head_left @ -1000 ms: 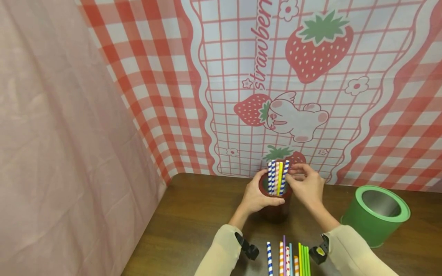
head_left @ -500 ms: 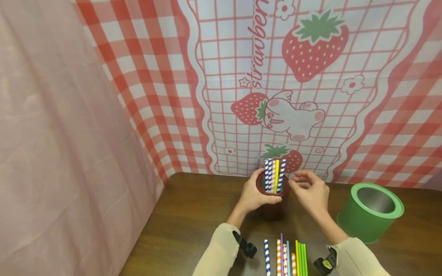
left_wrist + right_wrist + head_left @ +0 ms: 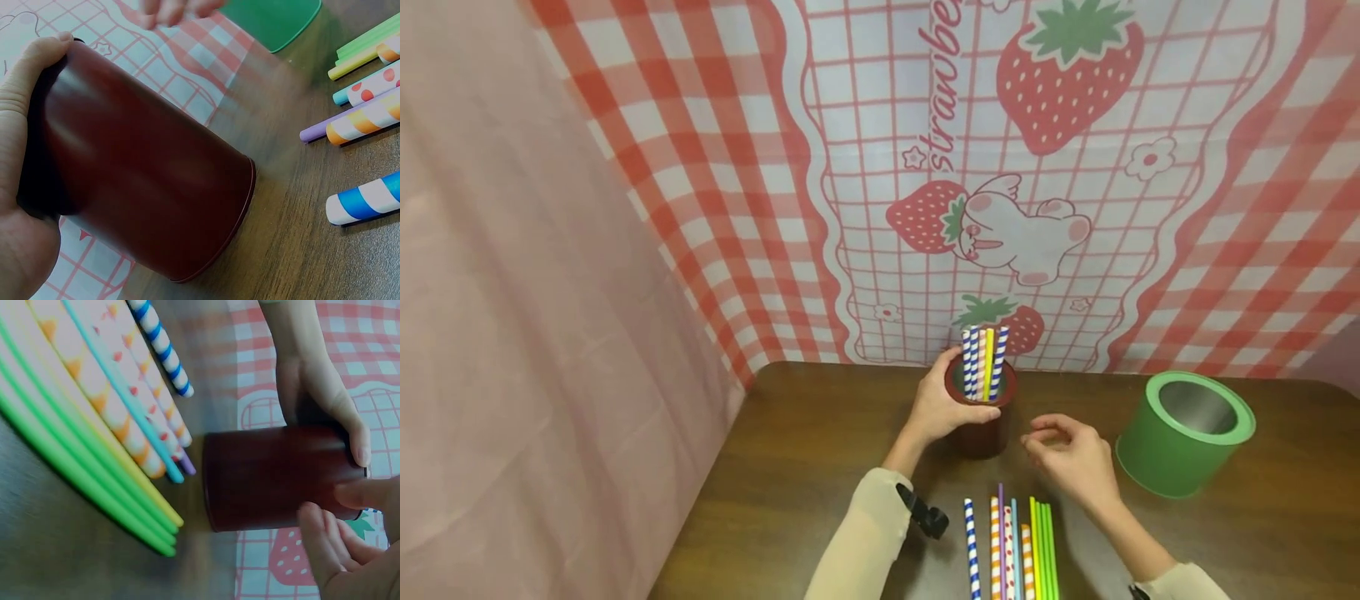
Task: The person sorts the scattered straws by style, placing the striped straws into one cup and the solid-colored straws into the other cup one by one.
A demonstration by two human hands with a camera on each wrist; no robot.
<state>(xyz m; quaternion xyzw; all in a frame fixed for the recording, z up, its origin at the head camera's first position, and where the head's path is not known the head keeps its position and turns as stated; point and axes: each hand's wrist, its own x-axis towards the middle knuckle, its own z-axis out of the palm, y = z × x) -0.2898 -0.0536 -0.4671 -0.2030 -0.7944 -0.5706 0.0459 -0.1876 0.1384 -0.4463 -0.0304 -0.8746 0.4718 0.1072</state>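
Observation:
My left hand (image 3: 934, 406) grips a dark red can (image 3: 981, 435) near its rim, the thumb along the near side. Several paper straws (image 3: 968, 367) stand upright in the can: blue-and-white striped, pale pink striped and yellow. In the left wrist view the can's smooth wall (image 3: 150, 156) fills the middle. My right hand (image 3: 1078, 467) hovers to the right of the can, fingers loosely bent and nothing between them. Below the can lies a blue-and-white striped straw (image 3: 972, 546), apart from a row with orange-striped, purple, red-dotted, light blue, yellow and green straws (image 3: 1047, 546).
A green can (image 3: 1176, 454) with a wide opening stands on the wooden table (image 3: 760, 467) at the right. A red-and-white checked strawberry cloth (image 3: 857, 242) hangs behind the table's far edge. Pink fabric (image 3: 550, 333) hangs at the left.
My right hand has drawn away from the straws in the can, down toward the row on the table. The left hand keeps its grip on the can. The head view has shifted slightly.

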